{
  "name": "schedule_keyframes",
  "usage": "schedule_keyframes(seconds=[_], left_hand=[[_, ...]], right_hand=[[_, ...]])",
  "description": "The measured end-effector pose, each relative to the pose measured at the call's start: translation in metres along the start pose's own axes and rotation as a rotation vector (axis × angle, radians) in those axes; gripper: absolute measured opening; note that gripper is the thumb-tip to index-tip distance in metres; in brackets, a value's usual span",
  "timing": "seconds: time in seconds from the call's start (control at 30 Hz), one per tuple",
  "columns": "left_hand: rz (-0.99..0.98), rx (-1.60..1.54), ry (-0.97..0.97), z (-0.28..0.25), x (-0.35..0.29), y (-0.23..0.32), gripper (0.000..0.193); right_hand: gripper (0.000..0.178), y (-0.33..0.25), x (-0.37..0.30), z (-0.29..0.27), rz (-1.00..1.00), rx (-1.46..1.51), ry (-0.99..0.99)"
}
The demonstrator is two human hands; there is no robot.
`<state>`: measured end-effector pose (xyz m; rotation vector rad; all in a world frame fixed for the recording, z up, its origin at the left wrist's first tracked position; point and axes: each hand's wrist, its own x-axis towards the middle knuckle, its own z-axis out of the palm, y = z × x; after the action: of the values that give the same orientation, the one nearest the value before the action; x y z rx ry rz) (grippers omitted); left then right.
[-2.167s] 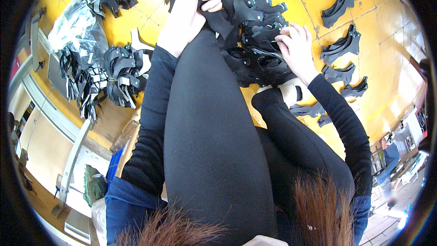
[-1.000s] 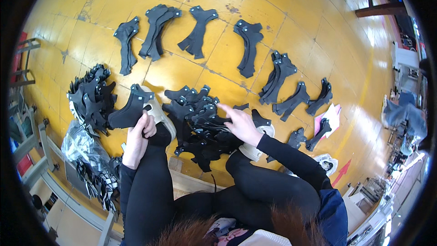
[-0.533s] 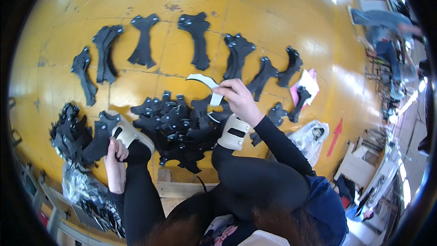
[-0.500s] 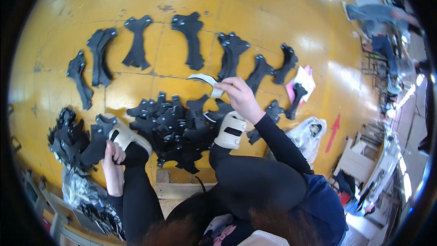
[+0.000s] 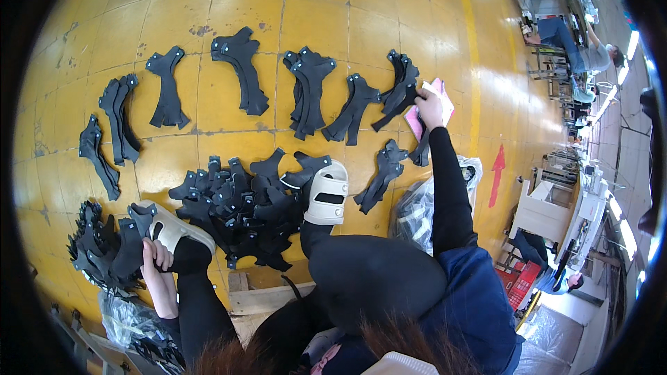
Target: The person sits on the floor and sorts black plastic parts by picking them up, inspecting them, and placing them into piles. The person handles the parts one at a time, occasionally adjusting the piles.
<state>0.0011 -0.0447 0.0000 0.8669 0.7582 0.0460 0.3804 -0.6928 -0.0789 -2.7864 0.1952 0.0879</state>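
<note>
At the right end of a row of black Y-shaped cut pieces, my right hand (image 5: 430, 108) is closed on one black piece (image 5: 393, 113). This piece reaches down-left from my fingers, just below a small stack (image 5: 401, 75) of similar pieces. A pink and white paper (image 5: 440, 92) lies partly under this hand. Down at the left, by my left shoe, my left hand (image 5: 158, 267) grips black cut pieces (image 5: 130, 246); how many it holds cannot be made out. Between my feet spreads a heap of black cut pieces (image 5: 240, 212) bearing small white labels.
More stacks, such as one black stack (image 5: 240, 69), lie across the yellow tiled floor (image 5: 313, 0). Another dark heap (image 5: 90, 239) sits left of my left shoe (image 5: 170, 229). Clear plastic bags (image 5: 417, 219) rest beside my right leg. People and work tables (image 5: 549, 201) are at the far right.
My right hand has moved right with a black piece, from above my right shoe to the row's right end. My left hand keeps its grip. The head view has shifted.
</note>
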Motion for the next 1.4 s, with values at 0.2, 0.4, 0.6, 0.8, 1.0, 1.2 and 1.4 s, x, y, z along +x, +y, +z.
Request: schedule_keyframes(seconds=[0.2,0.4,0.6,0.8,1.0,1.2,1.4], left_hand=[[-0.009,0.040,0.019,0.005,-0.002,0.004,0.032],[-0.062,0.021,0.108,-0.005,0.001,0.000,0.035],[-0.040,0.022,0.025,0.004,0.001,0.003,0.040],[-0.027,0.027,0.052,0.005,-0.002,0.003,0.042],[-0.013,0.008,0.078,0.004,-0.002,0.002,0.041],[-0.013,0.003,0.092,0.006,-0.004,0.007,0.043],[-0.006,0.008,0.091,0.004,-0.003,0.007,0.044]], right_hand=[[0.036,-0.002,0.061,0.011,0.070,-0.338,0.031],[0.046,-0.014,0.073,0.016,-0.194,-0.229,0.233],[0.032,-0.135,-0.034,0.079,-0.679,-0.283,-0.013],[0.021,-0.263,-0.145,0.129,-0.997,0.089,-0.393],[0.009,-0.312,-0.207,0.152,-1.031,0.333,-0.765],[0.006,-0.310,-0.222,0.151,-0.917,0.150,-1.015],[0.015,-0.312,-0.227,0.146,-0.875,0.108,-1.005]])
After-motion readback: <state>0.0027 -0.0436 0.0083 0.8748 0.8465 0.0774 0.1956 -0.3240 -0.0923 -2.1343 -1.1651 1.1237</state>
